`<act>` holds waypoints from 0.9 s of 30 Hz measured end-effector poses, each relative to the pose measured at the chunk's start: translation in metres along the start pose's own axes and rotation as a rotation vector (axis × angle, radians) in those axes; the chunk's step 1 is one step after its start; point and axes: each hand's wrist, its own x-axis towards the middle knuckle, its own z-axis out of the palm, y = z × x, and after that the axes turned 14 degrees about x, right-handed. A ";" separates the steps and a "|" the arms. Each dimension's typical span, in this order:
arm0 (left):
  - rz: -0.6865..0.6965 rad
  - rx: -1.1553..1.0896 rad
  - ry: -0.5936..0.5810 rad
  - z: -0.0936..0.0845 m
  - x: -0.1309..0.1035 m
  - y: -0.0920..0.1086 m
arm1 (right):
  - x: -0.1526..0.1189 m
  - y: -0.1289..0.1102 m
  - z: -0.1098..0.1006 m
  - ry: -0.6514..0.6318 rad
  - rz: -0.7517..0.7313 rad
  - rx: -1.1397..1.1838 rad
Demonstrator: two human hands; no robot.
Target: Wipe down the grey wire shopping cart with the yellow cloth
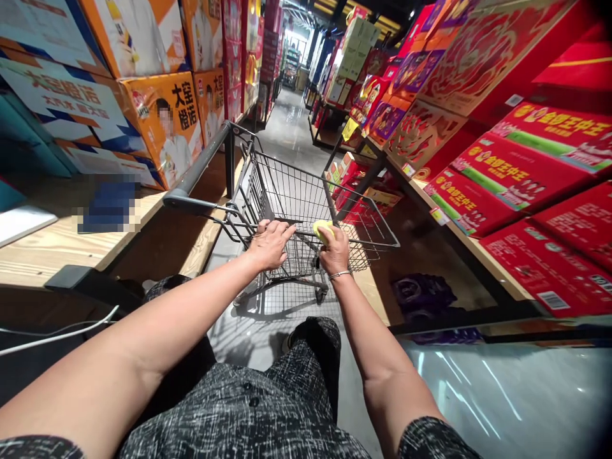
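A grey wire shopping cart [291, 172] stands in front of me, turned so that its side faces me and its handle is at the left. My left hand [271, 245] is curled over the near top rail of the basket, holding it. Further right along that same rail, my right hand [335, 250] grips a small yellow cloth or sponge [323, 229] pressed against the rail. Most of the yellow piece is hidden under the fingers, so its exact kind is unclear. Inside the basket I see only bare wire mesh and shadow.
Orange drink cartons [165, 127] are stacked on a wooden shelf [33, 255] at the left. Red boxes [507, 172] fill the right shelf [497, 268]. A purple package [423, 293] lies below it. Beyond the cart, a tiled aisle [291, 115] runs away between displays.
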 end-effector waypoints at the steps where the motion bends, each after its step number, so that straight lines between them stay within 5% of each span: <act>1: 0.009 -0.016 0.001 0.001 0.001 -0.003 | 0.003 -0.008 0.004 -0.019 -0.038 0.016; 5: 0.037 -0.070 -0.022 0.003 0.006 -0.009 | 0.020 -0.010 -0.007 -0.172 -0.040 -0.044; 10: 0.036 -0.082 -0.019 0.004 0.014 -0.008 | 0.045 0.043 -0.051 -0.338 0.276 -0.297; 14: 0.048 -0.061 -0.019 0.006 0.020 -0.010 | 0.054 0.065 -0.063 -0.386 0.383 -0.371; 19: 0.056 -0.047 -0.025 0.007 0.024 -0.028 | 0.044 0.045 -0.052 -0.331 0.410 -0.405; 27: -0.070 0.078 -0.022 0.017 0.017 -0.086 | 0.024 -0.020 -0.025 -0.360 0.318 -0.472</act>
